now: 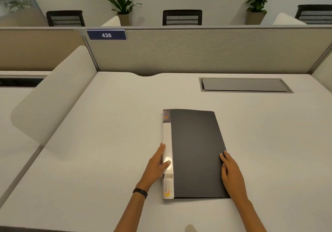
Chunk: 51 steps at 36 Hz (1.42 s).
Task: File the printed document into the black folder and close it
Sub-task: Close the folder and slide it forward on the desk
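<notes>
"436" on partition sign (pixel 106 35); "SMART LIFE" on folder spine (pixel 167 186)

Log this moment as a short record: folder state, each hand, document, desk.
folder: black folder shut, flat on the desk, white spine to the left
left hand: left hand open, flat against the spine edge
right hand: right hand open, resting on the cover's right edge
document: no loose sheet in view
desk extras: closed cable hatch at the back right

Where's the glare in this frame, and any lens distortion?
Head view: one bright glare spot on the folder spine's glossy white strip, beside the left hand thumb; wide-angle bending bows the partition and desk edges; light soft and even, right hand sharp.
</notes>
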Tool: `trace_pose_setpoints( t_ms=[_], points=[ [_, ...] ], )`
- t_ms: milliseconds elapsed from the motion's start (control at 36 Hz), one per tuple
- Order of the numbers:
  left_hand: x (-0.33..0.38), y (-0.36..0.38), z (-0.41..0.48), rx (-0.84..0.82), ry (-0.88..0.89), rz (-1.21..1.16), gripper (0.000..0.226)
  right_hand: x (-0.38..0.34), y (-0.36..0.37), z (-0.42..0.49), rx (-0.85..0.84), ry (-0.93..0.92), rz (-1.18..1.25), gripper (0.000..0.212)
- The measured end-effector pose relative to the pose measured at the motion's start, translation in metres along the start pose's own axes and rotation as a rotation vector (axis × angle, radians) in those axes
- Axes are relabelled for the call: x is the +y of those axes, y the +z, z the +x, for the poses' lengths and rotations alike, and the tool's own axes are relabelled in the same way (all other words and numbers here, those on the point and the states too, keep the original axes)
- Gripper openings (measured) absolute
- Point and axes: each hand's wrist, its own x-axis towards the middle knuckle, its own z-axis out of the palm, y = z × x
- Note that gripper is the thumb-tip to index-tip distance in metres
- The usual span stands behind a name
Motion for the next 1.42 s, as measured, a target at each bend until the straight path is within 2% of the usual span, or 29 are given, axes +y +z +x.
trace_pose_setpoints(
  t_ms=[83,167,306,472,639,778,944,1167,1278,1417],
  points=[
    [-0.004,0.001,-0.003,0.079,-0.063,-0.205,0.065,0.001,0.001,0.000,0.012,-0.002,0.004,0.042],
    [-0.005,-0.002,0.000,0.138,-0.114,-0.292,0.060,0.000,0.001,0.000,0.027,-0.002,0.009,0.042],
    [-0.004,-0.007,0.003,0.129,-0.149,-0.255,0.035,-0.002,0.001,0.001,0.044,0.010,0.043,0.041],
    [0.000,0.006,-0.005,-0.046,-0.205,-0.187,0.020,-0.004,0.002,0.003,0.064,0.035,0.075,0.039],
    [0.005,0.017,-0.008,0.024,-0.154,-0.250,0.018,-0.004,-0.005,0.006,0.090,0.043,0.183,0.038],
    [0.005,0.012,0.000,0.087,-0.119,-0.284,0.013,-0.004,-0.018,0.013,0.139,0.125,0.352,0.039],
    [0.007,0.002,0.012,0.122,-0.080,-0.317,0.016,-0.006,-0.026,0.027,0.061,0.274,0.438,0.041],
    [0.016,-0.013,0.027,0.190,-0.042,-0.337,0.024,-0.020,-0.030,0.037,-0.168,0.357,0.512,0.040],
    [0.024,-0.025,0.038,0.292,0.002,-0.337,0.022,-0.031,-0.033,0.050,-0.244,0.349,0.553,0.040],
    [0.032,-0.042,0.059,0.386,0.036,-0.346,0.022,-0.053,-0.032,0.078,-0.216,0.303,0.593,0.044]
  ],
)
